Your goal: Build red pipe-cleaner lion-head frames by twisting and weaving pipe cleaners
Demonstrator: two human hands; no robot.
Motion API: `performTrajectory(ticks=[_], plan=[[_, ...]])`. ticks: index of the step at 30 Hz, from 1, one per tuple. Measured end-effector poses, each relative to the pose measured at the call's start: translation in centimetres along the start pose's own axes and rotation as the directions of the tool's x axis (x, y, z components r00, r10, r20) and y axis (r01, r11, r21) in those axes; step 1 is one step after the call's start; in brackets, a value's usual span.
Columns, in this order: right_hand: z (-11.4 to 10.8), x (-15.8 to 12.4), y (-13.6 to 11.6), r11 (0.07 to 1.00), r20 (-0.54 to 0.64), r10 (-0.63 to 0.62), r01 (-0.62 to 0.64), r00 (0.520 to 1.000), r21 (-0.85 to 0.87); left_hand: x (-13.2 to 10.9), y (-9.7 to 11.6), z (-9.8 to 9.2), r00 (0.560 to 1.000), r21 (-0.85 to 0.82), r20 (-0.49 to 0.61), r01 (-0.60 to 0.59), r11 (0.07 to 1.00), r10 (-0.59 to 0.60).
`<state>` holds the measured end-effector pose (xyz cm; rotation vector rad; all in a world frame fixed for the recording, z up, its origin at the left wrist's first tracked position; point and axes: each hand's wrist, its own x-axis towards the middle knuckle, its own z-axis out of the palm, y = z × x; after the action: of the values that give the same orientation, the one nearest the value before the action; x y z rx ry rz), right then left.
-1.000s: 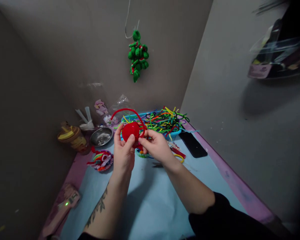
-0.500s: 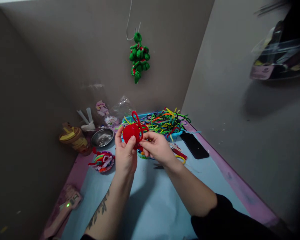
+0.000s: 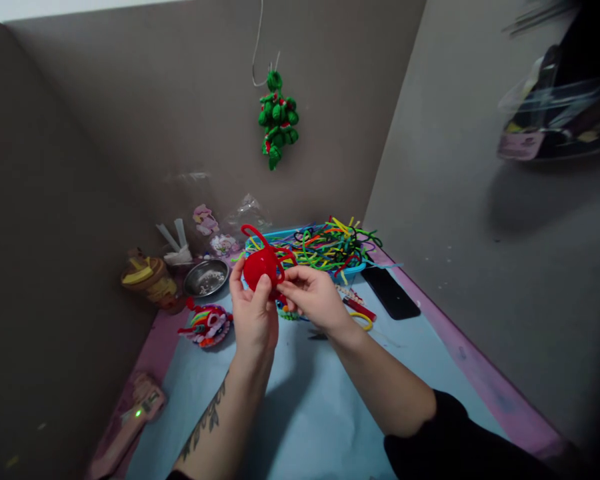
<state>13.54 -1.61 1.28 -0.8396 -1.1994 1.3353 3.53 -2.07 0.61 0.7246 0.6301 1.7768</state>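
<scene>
A round red piece with looped red pipe cleaners sticking out of it is held up above the table. My left hand grips it from the left, thumb pressed on its near face. At its right edge, my right hand pinches one of the red pipe cleaners between thumb and fingers. Part of a small green and blue item shows below the hands, mostly hidden. To the left sits a colourful lion-head figure of pipe cleaners.
Behind the hands is a blue tray heaped with pipe cleaners. A phone, scissors, a metal bowl, a brown cup and a pink glue gun lie around. A green ornament hangs at the back wall.
The upright red loop has swung to the left, and the round red piece has turned a little in my left hand. Both hands keep their grips; the view has shifted slightly.
</scene>
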Motion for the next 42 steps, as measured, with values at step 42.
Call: performTrajectory(ticks=[42], plan=[[-3.3, 1.7, 0.3, 0.94, -0.14, -0.307, 0.276, 0.942, -0.2, 0.3, 0.6, -0.5, 0.947, 0.175, 0.189, 0.226, 0.958, -0.258]])
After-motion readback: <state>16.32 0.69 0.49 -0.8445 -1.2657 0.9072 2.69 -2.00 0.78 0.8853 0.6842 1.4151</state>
